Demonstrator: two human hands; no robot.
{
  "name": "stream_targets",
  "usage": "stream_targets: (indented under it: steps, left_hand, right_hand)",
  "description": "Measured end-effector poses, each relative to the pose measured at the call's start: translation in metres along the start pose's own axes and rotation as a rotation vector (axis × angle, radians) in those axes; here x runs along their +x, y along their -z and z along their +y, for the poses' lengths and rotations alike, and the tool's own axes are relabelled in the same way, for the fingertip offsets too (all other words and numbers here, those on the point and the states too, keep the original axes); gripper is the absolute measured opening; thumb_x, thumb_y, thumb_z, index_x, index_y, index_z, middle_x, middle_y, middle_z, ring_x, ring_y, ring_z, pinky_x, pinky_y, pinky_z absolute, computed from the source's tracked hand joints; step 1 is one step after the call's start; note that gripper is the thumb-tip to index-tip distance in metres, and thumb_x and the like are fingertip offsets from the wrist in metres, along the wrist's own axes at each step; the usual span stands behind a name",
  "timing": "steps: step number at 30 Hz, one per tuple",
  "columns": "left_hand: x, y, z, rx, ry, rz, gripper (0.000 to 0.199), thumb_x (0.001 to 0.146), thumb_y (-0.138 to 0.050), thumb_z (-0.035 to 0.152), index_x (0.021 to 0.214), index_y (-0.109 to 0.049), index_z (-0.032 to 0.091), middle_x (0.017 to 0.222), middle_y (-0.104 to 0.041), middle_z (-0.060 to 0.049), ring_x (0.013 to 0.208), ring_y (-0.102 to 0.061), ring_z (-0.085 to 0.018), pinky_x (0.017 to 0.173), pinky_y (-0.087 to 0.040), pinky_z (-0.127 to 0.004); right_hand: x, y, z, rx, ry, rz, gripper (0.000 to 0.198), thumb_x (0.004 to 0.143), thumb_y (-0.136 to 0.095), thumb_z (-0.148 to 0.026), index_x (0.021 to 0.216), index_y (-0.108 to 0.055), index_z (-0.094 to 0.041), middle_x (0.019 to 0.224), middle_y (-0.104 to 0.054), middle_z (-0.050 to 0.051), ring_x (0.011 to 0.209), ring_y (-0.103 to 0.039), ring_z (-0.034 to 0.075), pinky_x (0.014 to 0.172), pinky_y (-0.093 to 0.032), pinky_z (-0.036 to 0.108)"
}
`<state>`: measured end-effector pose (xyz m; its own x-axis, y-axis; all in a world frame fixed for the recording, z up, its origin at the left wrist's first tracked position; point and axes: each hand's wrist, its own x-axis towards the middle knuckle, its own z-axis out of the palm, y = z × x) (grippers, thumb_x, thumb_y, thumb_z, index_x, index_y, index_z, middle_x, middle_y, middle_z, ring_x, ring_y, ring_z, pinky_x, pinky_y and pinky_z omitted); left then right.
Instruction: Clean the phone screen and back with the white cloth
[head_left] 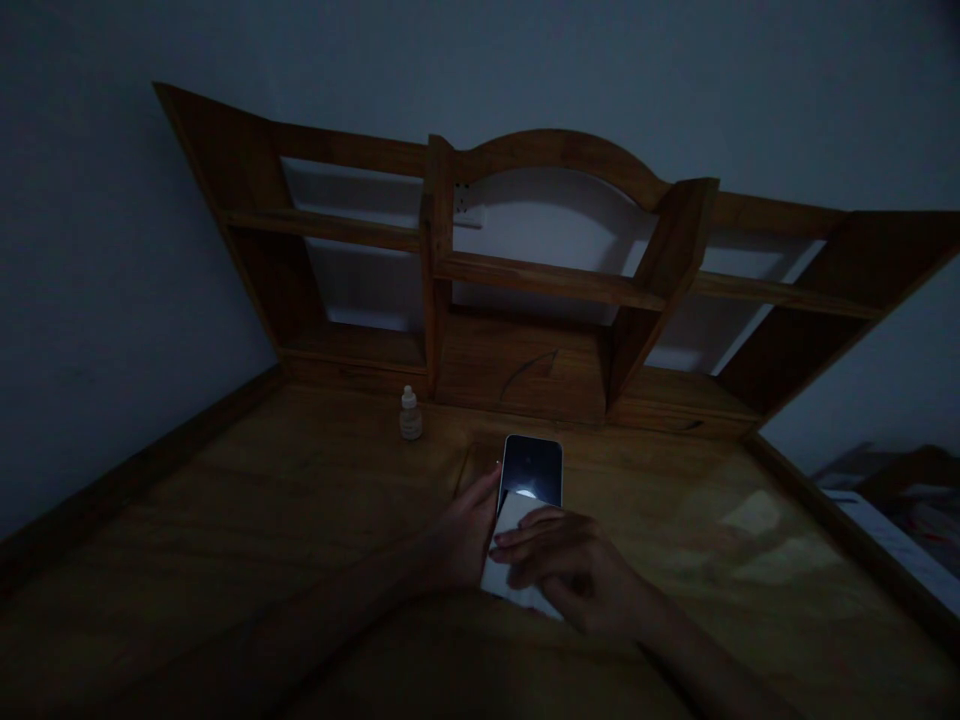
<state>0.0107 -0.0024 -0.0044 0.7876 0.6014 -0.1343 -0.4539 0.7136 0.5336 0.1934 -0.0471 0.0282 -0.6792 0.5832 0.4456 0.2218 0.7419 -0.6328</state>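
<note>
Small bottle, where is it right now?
Head view, left of centre: the small bottle stands upright on the wooden desk, left of the phone and just in front of the shelf unit.

The phone [531, 462], dark-screened and pale-rimmed, lies face up in my left grip [471, 530], its top toward the table's [337, 480] back edge. A white sheet [501, 580] covers its lower part under my right grip [577, 565].
</note>
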Motion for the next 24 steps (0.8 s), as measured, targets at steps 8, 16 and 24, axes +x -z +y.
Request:
stream_targets:
  steps: [8,16,24]
  left_hand:
    - [0.001,-0.006,0.003,0.066,0.148,-0.168,0.064,0.091,-0.028,0.066,0.084,-0.065,0.015,0.064,-0.059,-0.007,0.057,-0.053,-0.019,0.062,-0.040,-0.032]
    - [-0.009,-0.016,0.007,-0.032,0.160,-0.065,0.056,0.093,-0.038,0.058,0.108,-0.066,0.013,0.091,-0.068,-0.012,0.084,-0.064,-0.025,0.080,-0.045,-0.039]
    - [-0.009,-0.012,0.009,-0.093,0.163,-0.089,0.048,0.093,-0.043,0.055,0.104,-0.067,0.016,0.095,-0.069,-0.010,0.092,-0.063,-0.023,0.089,-0.043,-0.037]
  right_hand:
    - [-0.003,-0.001,0.000,0.138,-0.009,0.040,0.026,0.079,-0.046,-0.006,0.068,-0.067,-0.018,0.078,-0.077,0.004,0.082,-0.073,0.016,0.084,-0.052,0.033]
    - [-0.013,-0.005,0.014,0.077,-0.030,0.033,0.027,0.083,-0.047,-0.010,0.063,-0.064,-0.018,0.063,-0.068,0.000,0.063,-0.063,0.013,0.074,-0.048,0.030]
    - [-0.013,0.001,0.013,0.028,-0.048,0.013,0.031,0.084,-0.042,-0.014,0.057,-0.057,-0.019,0.057,-0.061,0.000,0.056,-0.059,0.013,0.066,-0.047,0.029]
